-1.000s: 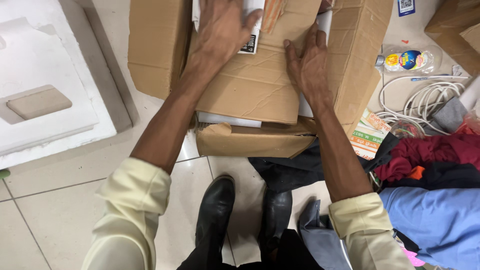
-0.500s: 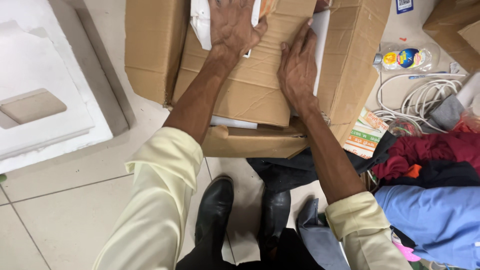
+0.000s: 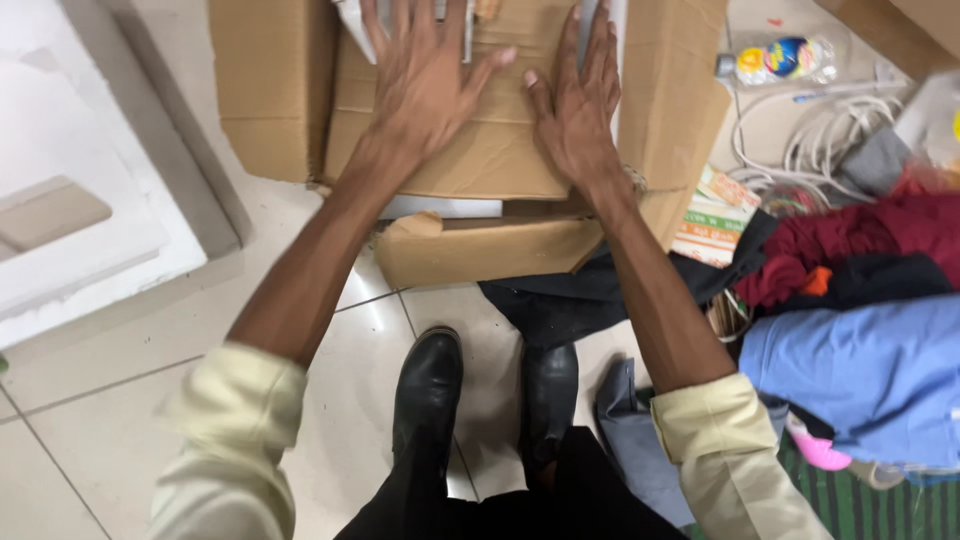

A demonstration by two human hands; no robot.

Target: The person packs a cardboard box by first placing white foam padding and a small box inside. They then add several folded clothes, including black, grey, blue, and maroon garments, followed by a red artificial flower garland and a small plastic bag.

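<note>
A person bends over a cardboard box (image 3: pixel 470 240) on a tiled floor (image 3: pixel 110 400), both hands spread flat on its folded-down top flap (image 3: pixel 480 160). The left hand (image 3: pixel 420 85), fingers splayed and gripping nothing, presses on the flap toward 11 o'clock of the box's middle, its fingertips reaching a white sheet (image 3: pixel 355 20) that shows at the box's far edge. The right hand (image 3: pixel 575 110), likewise open with fingers stretched out, lies just beside it at about 1 o'clock, thumbs nearly meeting; its fingertips rest by a white panel (image 3: pixel 612 30) standing along the box's right wall. The flap lies directly under both palms, touching them. A second, crumpled flap (image 3: pixel 480 255) hangs at the box's near side, at 6 o'clock from the hands, with a strip of white foam (image 3: pixel 440 207) visible in the gap above it. Cream sleeves (image 3: pixel 725 450) are rolled to the forearms. Two black shoes (image 3: pixel 430 400) stand on the floor at 6 o'clock. A white foam packing block (image 3: pixel 90 200) lies at 9 o'clock. At 3 o'clock, a heap of clothes (image 3: pixel 850 300), maroon, dark and blue, covers the floor; beyond it, toward 2 o'clock, lie a coil of white cable (image 3: pixel 800 130) and a clear plastic bottle (image 3: pixel 775 60) on its side.
</note>
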